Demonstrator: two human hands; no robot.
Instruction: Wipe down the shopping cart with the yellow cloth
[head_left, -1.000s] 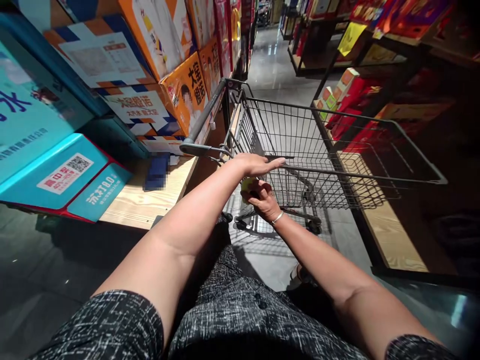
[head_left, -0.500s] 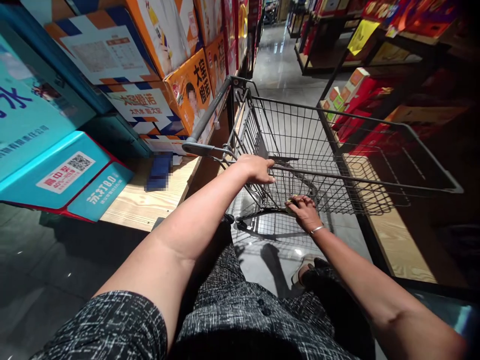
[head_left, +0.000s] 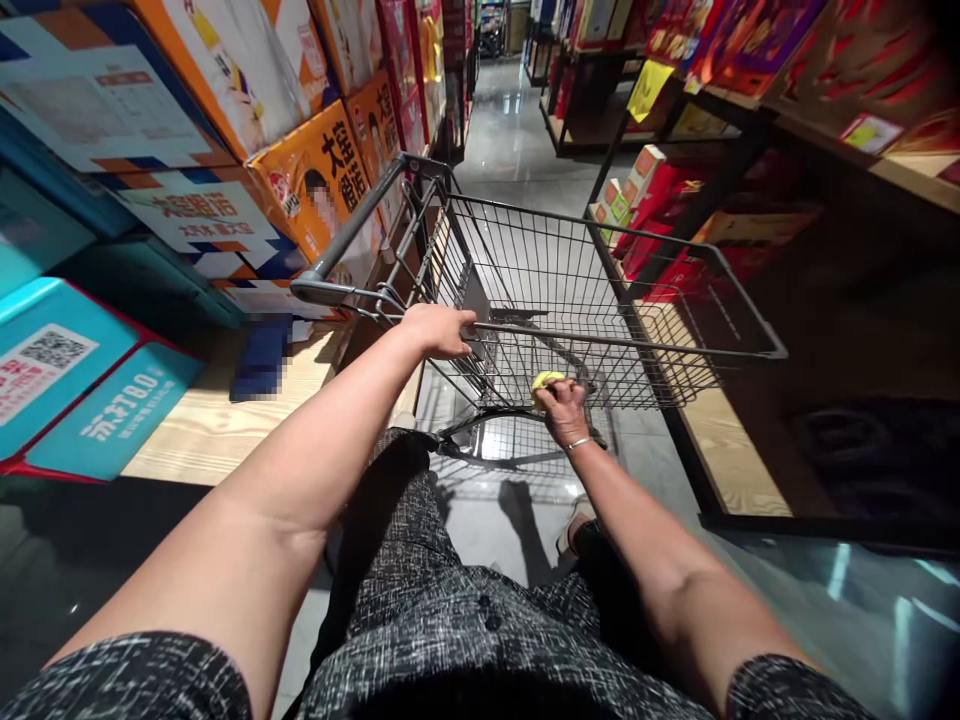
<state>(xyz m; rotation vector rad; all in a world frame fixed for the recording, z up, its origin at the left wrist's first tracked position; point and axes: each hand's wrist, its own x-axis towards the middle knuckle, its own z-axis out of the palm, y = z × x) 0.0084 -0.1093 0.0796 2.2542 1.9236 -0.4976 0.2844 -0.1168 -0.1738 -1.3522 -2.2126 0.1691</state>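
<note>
A grey wire shopping cart (head_left: 517, 270) stands sideways in front of me, its handle (head_left: 352, 225) toward the left. My left hand (head_left: 441, 330) is closed over the top rail of the cart's near side, not far from the handle. Lower down, my right hand (head_left: 566, 405), with a bracelet at the wrist, is closed on a small rounded yellow cloth or sponge (head_left: 546, 382); I cannot tell which. It is held at the lower wires of the near side. My right fingers partly cover it.
Stacked orange drink cartons (head_left: 315, 180) and a teal box display (head_left: 120, 400) line the left, on a low wooden platform (head_left: 202, 430). Shelves with red gift boxes (head_left: 675, 210) run along the right. A tiled aisle (head_left: 502, 110) leads away beyond the cart.
The view has shifted, so the cart and both hands appear farther left. My right hand has turned, showing more of the yellow thing. My left hand keeps its hold on the rail.
</note>
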